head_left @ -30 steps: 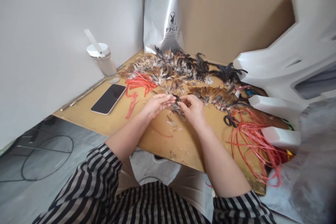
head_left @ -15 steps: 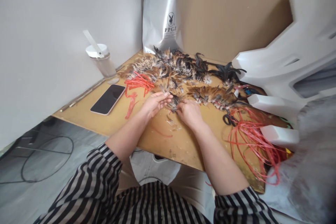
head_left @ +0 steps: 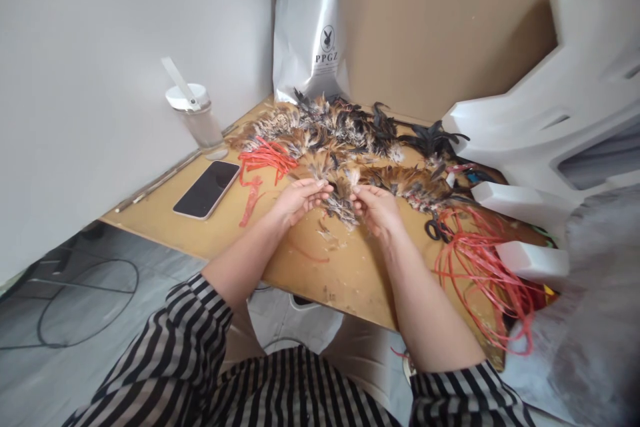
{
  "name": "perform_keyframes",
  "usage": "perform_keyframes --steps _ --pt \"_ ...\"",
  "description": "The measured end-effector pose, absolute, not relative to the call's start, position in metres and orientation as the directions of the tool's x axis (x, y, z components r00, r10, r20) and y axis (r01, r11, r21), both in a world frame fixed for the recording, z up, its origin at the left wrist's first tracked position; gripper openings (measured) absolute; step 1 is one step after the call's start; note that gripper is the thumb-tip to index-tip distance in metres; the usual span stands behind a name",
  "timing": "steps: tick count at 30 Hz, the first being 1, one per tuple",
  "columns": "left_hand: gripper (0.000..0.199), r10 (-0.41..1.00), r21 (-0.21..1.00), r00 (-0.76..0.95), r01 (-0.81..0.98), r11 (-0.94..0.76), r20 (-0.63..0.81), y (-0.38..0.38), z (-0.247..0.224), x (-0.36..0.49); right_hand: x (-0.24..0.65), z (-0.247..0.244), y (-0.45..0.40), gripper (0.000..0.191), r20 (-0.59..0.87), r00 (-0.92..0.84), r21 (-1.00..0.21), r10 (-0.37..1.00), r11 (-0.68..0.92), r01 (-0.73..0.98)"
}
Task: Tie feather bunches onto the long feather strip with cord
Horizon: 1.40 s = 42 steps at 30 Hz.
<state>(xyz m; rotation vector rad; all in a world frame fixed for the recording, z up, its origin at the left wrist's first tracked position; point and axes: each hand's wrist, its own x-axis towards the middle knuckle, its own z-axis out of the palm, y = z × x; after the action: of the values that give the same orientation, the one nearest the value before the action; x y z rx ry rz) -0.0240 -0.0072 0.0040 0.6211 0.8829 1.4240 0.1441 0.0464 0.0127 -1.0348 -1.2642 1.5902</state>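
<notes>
Over the near middle of the table, my left hand is closed in a pinch at some brown feathers; its fingertips partly hide what they hold. My right hand, a short way to the right, pinches a small pale feather between thumb and forefinger. Below and between the hands lies a small heap of dark and grey feathers. Behind them spreads a large pile of brown, black and speckled feathers. A row of brown feathers extends to the right.
Red plastic strips lie left of the feathers, near a phone and a lidded cup. A silver bag stands behind. At right are black-handled scissors, a red strip tangle and a white plastic structure.
My right hand has moved right and slightly up, away from my left hand, with a pale feather now showing at its fingertips. The small dark heap between them is more exposed. My left hand has barely moved.
</notes>
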Motion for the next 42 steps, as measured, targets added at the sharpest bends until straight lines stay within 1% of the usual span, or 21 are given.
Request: perform_keyframes --steps 2,5,7,11,18,24,27,33,37,42 --pt "0.015 0.988 0.826 -0.024 -0.553 0.113 -0.151 -0.008 0.002 -0.023 0.141 0.014 0.043 0.024 -0.162 -0.364 -0.953 0.917 -0.241 -0.184" --pt "0.017 0.988 0.84 0.03 -0.523 0.145 -0.152 -0.008 -0.001 -0.021 0.136 0.013 0.038 0.024 -0.147 -0.434 -0.94 0.889 -0.262 -0.217" --pt "0.018 0.988 0.848 0.041 -0.509 0.149 -0.149 -0.009 -0.002 -0.02 0.133 0.012 0.035 0.024 -0.109 -0.444 -0.949 0.889 -0.226 -0.22" --pt "0.019 0.988 0.858 0.055 -0.491 0.151 -0.143 -0.009 -0.003 -0.019 0.131 0.009 0.033 0.024 -0.049 -0.386 -0.971 0.921 -0.134 -0.196" --pt "0.02 0.988 0.883 0.055 -0.443 0.153 -0.143 -0.009 -0.003 -0.018 0.128 0.008 0.031 0.021 0.06 -0.329 -0.996 0.942 0.033 -0.086" --pt "0.018 0.99 0.904 0.046 -0.404 0.14 -0.133 -0.009 -0.004 -0.016 0.128 0.005 0.032 0.016 0.145 -0.336 -0.989 0.931 0.129 -0.069" --pt "0.018 0.992 0.917 0.032 -0.378 0.128 -0.126 -0.009 -0.003 -0.015 0.128 0.005 0.031 0.017 0.137 -0.354 -0.991 0.925 0.124 -0.059" --pt "0.017 0.994 0.937 0.005 -0.332 0.108 -0.113 -0.008 -0.002 -0.014 0.129 0.011 0.029 0.018 0.073 -0.363 -0.995 0.929 0.046 -0.083" --pt "0.019 0.995 0.941 0.014 -0.325 0.094 -0.095 -0.009 -0.002 -0.014 0.131 0.015 0.03 0.02 0.046 -0.346 -0.998 0.937 0.03 -0.051" --pt "0.022 0.994 0.934 0.046 -0.339 0.112 -0.103 -0.011 -0.001 -0.014 0.131 0.015 0.029 0.022 0.019 -0.356 -0.998 0.934 -0.002 -0.06"
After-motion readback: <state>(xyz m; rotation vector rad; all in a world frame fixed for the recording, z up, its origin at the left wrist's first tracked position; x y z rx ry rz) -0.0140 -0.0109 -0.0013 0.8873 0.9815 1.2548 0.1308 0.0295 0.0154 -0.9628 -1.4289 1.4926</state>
